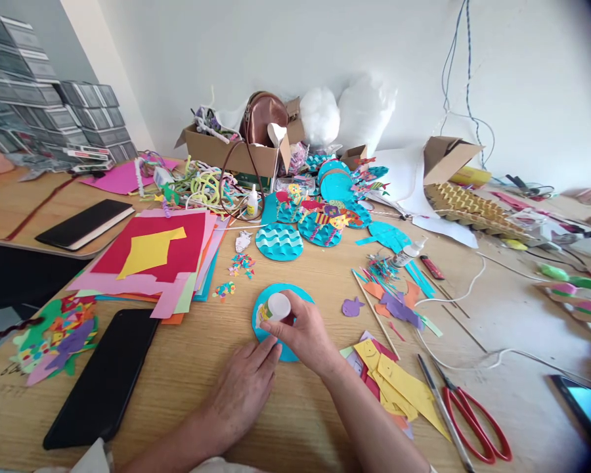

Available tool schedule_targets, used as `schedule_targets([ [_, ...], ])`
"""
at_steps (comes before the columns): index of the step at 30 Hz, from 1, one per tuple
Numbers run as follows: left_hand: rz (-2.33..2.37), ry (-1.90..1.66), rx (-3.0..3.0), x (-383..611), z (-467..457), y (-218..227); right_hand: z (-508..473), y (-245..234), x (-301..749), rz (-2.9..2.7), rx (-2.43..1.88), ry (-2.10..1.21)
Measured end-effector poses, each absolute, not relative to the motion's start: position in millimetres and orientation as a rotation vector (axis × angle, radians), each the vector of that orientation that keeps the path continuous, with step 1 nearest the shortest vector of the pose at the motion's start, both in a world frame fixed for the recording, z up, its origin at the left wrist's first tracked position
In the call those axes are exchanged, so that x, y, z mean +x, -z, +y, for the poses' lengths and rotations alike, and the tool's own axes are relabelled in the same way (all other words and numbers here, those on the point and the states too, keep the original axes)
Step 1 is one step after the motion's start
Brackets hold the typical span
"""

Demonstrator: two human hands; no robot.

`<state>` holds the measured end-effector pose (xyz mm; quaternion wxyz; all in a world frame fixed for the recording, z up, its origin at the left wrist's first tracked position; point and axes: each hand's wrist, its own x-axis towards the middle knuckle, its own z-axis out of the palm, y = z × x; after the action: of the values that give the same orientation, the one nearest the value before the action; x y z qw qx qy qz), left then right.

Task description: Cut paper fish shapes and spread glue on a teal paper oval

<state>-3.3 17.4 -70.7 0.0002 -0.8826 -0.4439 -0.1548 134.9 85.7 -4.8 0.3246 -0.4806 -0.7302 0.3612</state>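
My right hand [305, 334] is closed around a small white glue bottle [274, 309], tipped down onto a blue paper disc [300, 297] lying on the wooden table [187, 368]. My left hand [243, 387] lies flat just below the disc, with its fingers stretched out and their tips pressing the disc's near edge. Most of the disc is hidden under both hands.
A black phone [103, 378] lies to the left, beside a stack of coloured paper sheets [152, 259]. Red-handled scissors [465, 410] and yellow paper scraps [398, 384] lie to the right. Finished blue discs [278, 241], another glue bottle [252, 201] and cardboard boxes [236, 154] stand behind.
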Motion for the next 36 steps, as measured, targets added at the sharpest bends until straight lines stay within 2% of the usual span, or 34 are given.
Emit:
schedule_targets([
  [16, -1.485, 0.564, -2.729, -0.5, 19.5, 76.6, 86.9, 9.8, 132.0, -1.939, -1.231, -0.944],
  [36, -1.467, 0.446, -2.781, -2.1, 21.2, 73.4, 88.1, 6.8, 125.5, -1.977, -1.268, -0.895],
])
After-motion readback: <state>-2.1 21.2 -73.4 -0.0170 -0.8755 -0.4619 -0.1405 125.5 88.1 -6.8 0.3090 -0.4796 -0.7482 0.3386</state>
